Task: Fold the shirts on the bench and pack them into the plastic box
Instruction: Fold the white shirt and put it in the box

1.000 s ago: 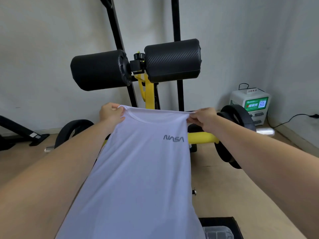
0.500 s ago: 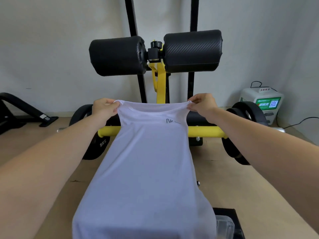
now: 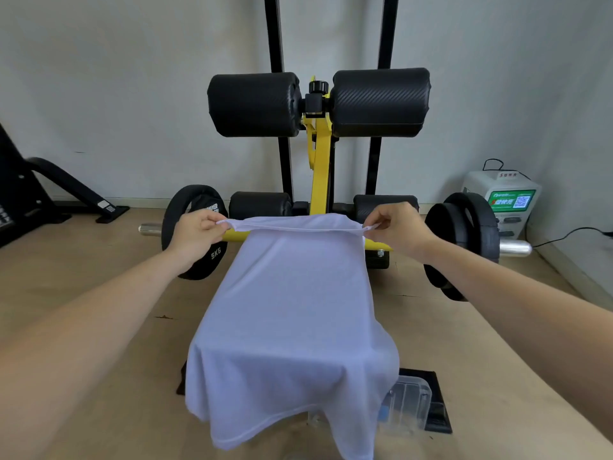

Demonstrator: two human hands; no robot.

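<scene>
**Figure.** Laying the white T-shirt [image 3: 292, 310] out flat on the worktop. The left hand [image 3: 195, 232] and right hand [image 3: 398, 229] each hold a narrow pinch grip, thumb against fingers, on one shoulder corner of the garment at the far end, just in front of the lower roller pads [image 3: 260, 204].

A second ago the shirt was held raised and taut, with its chest logo facing the camera. It now lies along the worktop, which it hides completely. The collar edge is stretched between the two hands, the logo is out of sight, and the hem hangs over the near end in loose folds.

The clear plastic box [image 3: 411, 405] sits on a black mat [image 3: 439, 410] on the floor, to the right of the hanging hem and partly behind it.

Judgement: the spreading step is nearly done. No fold has been made yet, and packing is still to come.
</scene>
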